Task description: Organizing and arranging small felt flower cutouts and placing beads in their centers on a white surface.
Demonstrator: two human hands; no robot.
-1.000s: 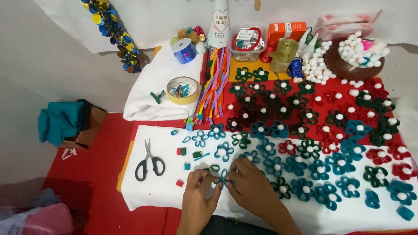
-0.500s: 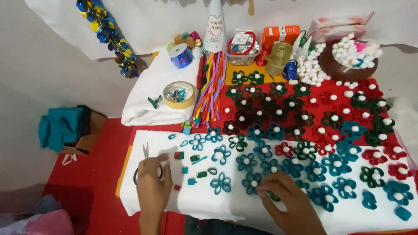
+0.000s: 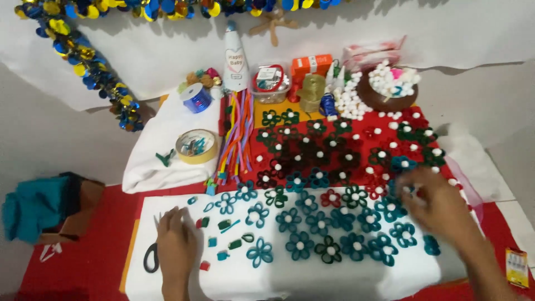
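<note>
The left hand lies flat, fingers spread, on the black-handled scissors, covering most of them. The right hand is a blur over the far-right flowers; whether it grips anything I cannot tell. Between the hands, on the white sheet, lies a teal looped flower without a centre, touched by neither hand, beside small red and green felt scraps. Rows of teal, green and red flowers with white pompoms cover the rest (too many to count). Behind them stand coloured strips, a tape roll, a bowl of pompoms and a sequin garland on the white wall. The floor is red.
</note>
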